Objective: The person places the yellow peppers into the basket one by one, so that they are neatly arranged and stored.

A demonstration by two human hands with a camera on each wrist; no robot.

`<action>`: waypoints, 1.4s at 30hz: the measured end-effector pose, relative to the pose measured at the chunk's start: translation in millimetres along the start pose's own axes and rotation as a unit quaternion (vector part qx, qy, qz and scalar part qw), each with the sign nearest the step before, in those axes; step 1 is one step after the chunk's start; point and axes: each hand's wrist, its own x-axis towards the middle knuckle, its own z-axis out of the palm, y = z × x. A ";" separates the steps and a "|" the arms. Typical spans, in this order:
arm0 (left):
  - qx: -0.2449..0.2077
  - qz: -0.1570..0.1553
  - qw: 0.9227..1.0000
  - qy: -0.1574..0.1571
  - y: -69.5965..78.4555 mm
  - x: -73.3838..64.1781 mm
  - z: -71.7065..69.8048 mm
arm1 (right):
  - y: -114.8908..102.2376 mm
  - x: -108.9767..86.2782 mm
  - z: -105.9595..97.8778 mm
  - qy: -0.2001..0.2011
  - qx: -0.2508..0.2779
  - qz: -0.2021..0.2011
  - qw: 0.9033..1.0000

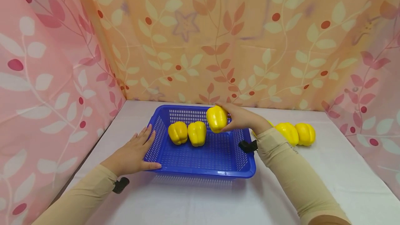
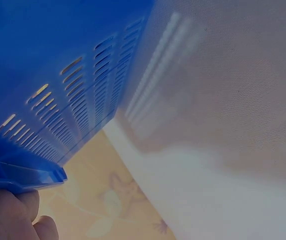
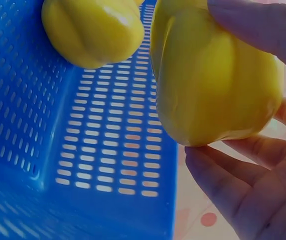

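My right hand (image 1: 239,115) grips a yellow bell pepper (image 1: 217,118) above the right rear part of a blue plastic basket (image 1: 200,171). In the right wrist view, thumb and fingers hold the pepper (image 3: 215,80) from both sides. Two more yellow bell peppers, one to the left (image 1: 177,133) and one to the right (image 1: 197,133), sit side by side inside the basket toward its back left. My left hand (image 1: 132,153) rests at the basket's left side, fingers spread along the rim and thumb at the front left corner. The left wrist view shows its fingers (image 2: 13,212) against the basket's rim.
Right of the basket, more yellow bell peppers (image 1: 306,134) stand on the white-covered table (image 1: 340,176), partly hidden behind my right forearm. Patterned curtains (image 1: 200,44) enclose the table at the back and both sides.
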 end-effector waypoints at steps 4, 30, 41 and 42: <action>0.000 0.001 1.000 -0.001 -0.2 -0.2 -0.6 | 1.9 6.3 4.3 -0.010 0.004 0.006 1.000; -0.003 0.004 1.000 -0.005 -2.1 0.4 0.1 | 16.1 26.3 24.9 -0.097 -0.032 0.067 0.992; -0.003 0.004 1.000 -0.004 -3.4 1.0 1.9 | 16.0 26.0 27.2 -0.109 -0.041 0.093 0.989; -0.003 0.004 1.000 -0.003 -3.5 0.9 2.1 | 15.8 26.0 27.6 -0.110 -0.040 0.098 0.988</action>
